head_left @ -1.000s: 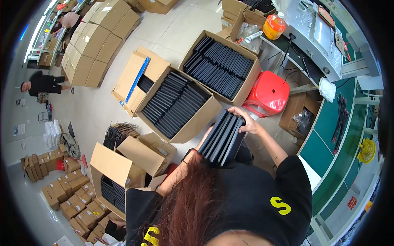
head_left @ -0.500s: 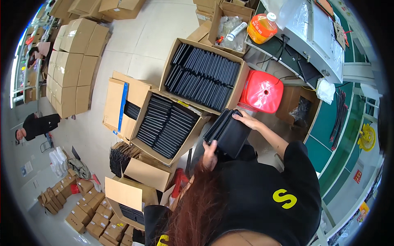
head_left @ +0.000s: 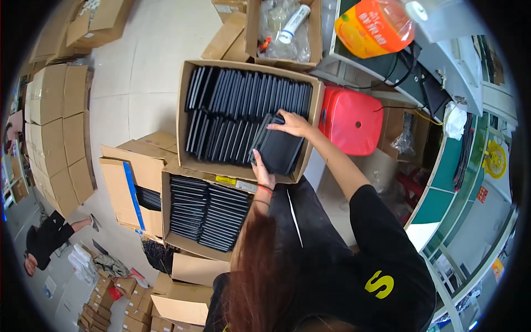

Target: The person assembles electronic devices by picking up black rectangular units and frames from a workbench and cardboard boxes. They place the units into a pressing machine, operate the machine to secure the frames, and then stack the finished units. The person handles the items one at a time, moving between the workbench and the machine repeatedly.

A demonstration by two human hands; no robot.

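Note:
Between my two hands is a small stack of flat black rectangular cases (head_left: 281,150); their exact kind I cannot make out. My left hand (head_left: 263,170) grips the stack's near-left edge, with a red band on the wrist. Over the far edge, my right hand (head_left: 291,124) curls its fingers. The stack sits at the right end of an open cardboard box (head_left: 316,124), over its near row. Two rows of similar black cases (head_left: 249,91) stand on edge inside. Below it, a second open box (head_left: 167,207) holds more black cases (head_left: 207,213) in two columns.
A red plastic stool (head_left: 354,119) stands right of the upper box. Beyond are a bottle of orange liquid (head_left: 376,27) and a carton (head_left: 251,33) holding plastic bags and a white tube (head_left: 294,23). Stacked cartons (head_left: 52,133) and another person (head_left: 52,238) are at the left.
Both hands have carried the black cases from above my lap into the right end of the upper box. My head view has shifted closer to the boxes, and the stool stands fully in sight.

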